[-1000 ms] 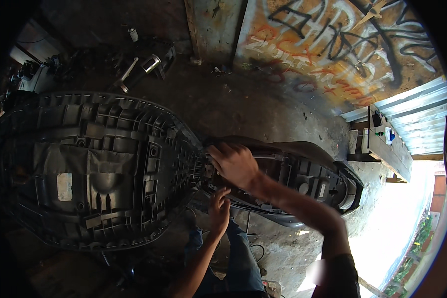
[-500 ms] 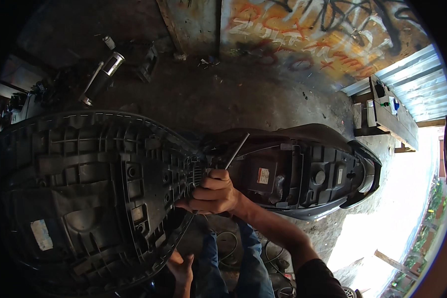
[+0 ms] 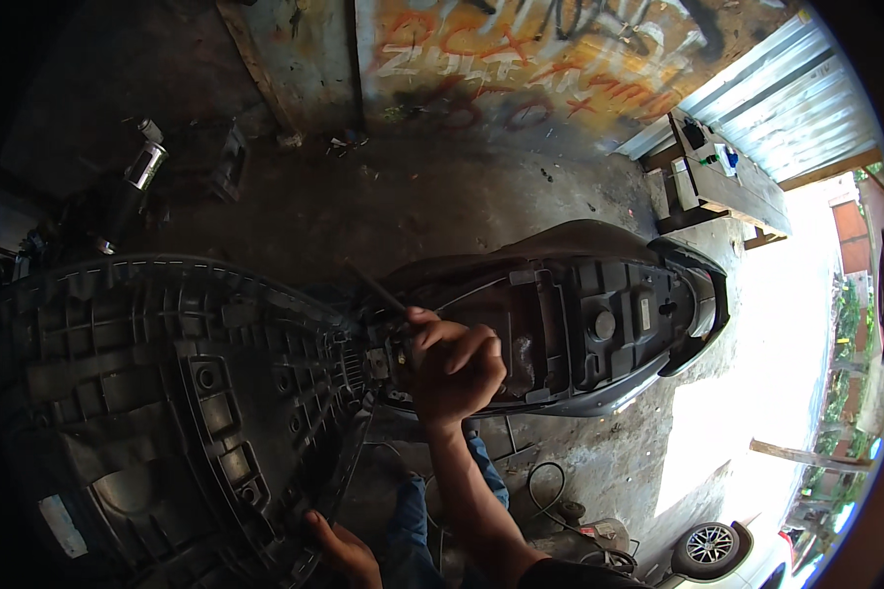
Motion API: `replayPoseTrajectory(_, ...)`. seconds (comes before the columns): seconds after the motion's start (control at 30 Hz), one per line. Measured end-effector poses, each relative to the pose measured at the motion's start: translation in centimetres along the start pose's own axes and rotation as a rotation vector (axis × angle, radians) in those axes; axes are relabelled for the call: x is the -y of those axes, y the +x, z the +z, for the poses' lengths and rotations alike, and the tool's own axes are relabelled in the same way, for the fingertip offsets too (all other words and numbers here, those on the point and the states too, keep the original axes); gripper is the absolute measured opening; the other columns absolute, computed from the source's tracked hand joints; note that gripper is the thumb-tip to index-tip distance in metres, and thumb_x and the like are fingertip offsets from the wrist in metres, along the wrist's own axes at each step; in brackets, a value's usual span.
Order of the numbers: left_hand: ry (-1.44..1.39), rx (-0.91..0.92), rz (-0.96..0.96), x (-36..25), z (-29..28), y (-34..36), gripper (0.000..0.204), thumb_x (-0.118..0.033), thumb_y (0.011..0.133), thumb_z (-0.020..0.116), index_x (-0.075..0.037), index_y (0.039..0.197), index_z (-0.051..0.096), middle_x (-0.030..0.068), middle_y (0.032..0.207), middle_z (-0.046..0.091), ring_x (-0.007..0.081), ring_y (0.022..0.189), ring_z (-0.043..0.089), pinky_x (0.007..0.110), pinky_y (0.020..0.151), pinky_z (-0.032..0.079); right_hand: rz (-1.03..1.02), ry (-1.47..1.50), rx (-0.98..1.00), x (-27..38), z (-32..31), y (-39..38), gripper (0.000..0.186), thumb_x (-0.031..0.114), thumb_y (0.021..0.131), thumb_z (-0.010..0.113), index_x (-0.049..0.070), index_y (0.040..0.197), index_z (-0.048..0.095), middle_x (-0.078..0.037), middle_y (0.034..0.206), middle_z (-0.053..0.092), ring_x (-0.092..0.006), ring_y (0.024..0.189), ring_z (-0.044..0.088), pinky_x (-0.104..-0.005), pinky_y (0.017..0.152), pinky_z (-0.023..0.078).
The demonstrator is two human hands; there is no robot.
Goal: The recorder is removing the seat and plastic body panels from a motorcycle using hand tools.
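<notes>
A raised scooter seat (image 3: pixel 157 393), its ribbed black underside facing me, fills the left side. Its narrow end meets the scooter body (image 3: pixel 599 334), where the storage well and the fuel cap area lie exposed. My left hand (image 3: pixel 349 552) grips the seat's near edge, thumb over the rim and the other fingers partly hidden. Above the seat's hinge end, my right hand (image 3: pixel 459 368) is closed around a thin metal rod-shaped tool (image 3: pixel 378 290), which points away to the far left. The tool's lower end is hidden by the hand.
A wooden bench (image 3: pixel 732 182) with small items stands at the far right by a corrugated sheet. A painted wall (image 3: pixel 521 69) runs along the back. An exhaust silencer (image 3: pixel 147 165) is at the far left. A hose (image 3: pixel 545 491) and a car wheel (image 3: pixel 709 548) are near the lower right.
The rod in my right hand has swung from leaning right to leaning left, and the wrist has turned. My left hand has shifted onto the seat's edge. The whole view has moved.
</notes>
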State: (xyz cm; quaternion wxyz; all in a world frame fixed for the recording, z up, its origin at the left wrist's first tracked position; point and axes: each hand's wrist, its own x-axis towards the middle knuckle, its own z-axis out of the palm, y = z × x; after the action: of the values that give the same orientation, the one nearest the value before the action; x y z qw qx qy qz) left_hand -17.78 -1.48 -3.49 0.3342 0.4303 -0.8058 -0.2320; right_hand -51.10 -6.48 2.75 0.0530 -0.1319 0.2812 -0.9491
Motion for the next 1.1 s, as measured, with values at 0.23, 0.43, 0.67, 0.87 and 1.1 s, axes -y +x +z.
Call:
replayPoseTrajectory(0.23,0.084,0.096,-0.053,-3.9,-0.4,3.6,0.045,0.011,0.097,0.048,0.007,0.141,0.041,0.0255,0.145,0.046,0.0350,0.130,0.053,0.041,0.109,0.047,0.983,0.277,0.395,1.9,-0.6,3.8,0.046,0.038,0.104,0.036,0.012,0.067,0.039,-0.005,0.048,0.042,-0.0235,0.042,0.051,-0.0351,0.047,0.046)
replayPoseTrajectory(0.43,-0.412,-0.008,-0.538,-4.5,0.0,5.2,0.040,-0.004,0.099,0.056,0.009,0.136,0.048,0.0254,0.139,0.052,0.0312,0.124,0.058,0.038,0.103,0.051,1.029,-0.445,0.141,-1.0,6.1,4.5,0.041,0.039,0.102,0.051,0.004,0.081,0.045,-0.006,0.052,0.046,-0.0178,0.036,0.046,-0.0332,0.036,0.038)
replayPoseTrajectory(0.67,-0.234,-0.022,-0.437,-7.2,-1.0,6.4,0.047,-0.019,0.097,0.065,0.008,0.133,0.052,0.0218,0.135,0.055,0.0254,0.118,0.058,0.035,0.099,0.049,0.577,-1.045,0.255,2.0,6.3,4.0,0.030,0.027,0.104,0.049,-0.002,0.109,0.041,-0.018,0.066,0.061,-0.0280,0.044,0.062,-0.0352,0.038,0.049)
replayPoseTrajectory(0.87,-0.486,-0.087,-0.684,-8.0,-0.8,7.5,0.044,-0.022,0.095,0.067,0.005,0.128,0.055,0.0145,0.128,0.058,0.0218,0.117,0.055,0.033,0.100,0.045,0.777,-1.183,1.586,0.6,8.0,10.5,0.021,0.017,0.098,0.056,0.001,0.110,0.050,-0.014,0.071,0.065,-0.0296,0.061,0.069,-0.0428,0.052,0.056)
replayPoseTrajectory(1.1,-0.505,-0.114,-0.727,-7.8,-1.0,7.4,0.038,-0.019,0.095,0.068,0.004,0.124,0.057,0.0112,0.123,0.060,0.0203,0.115,0.056,0.032,0.099,0.044,-0.949,-0.780,2.055,-1.2,6.6,8.5,0.025,0.022,0.084,0.069,0.021,0.110,0.068,0.004,0.076,0.061,-0.0101,0.083,0.066,-0.0357,0.082,0.052)
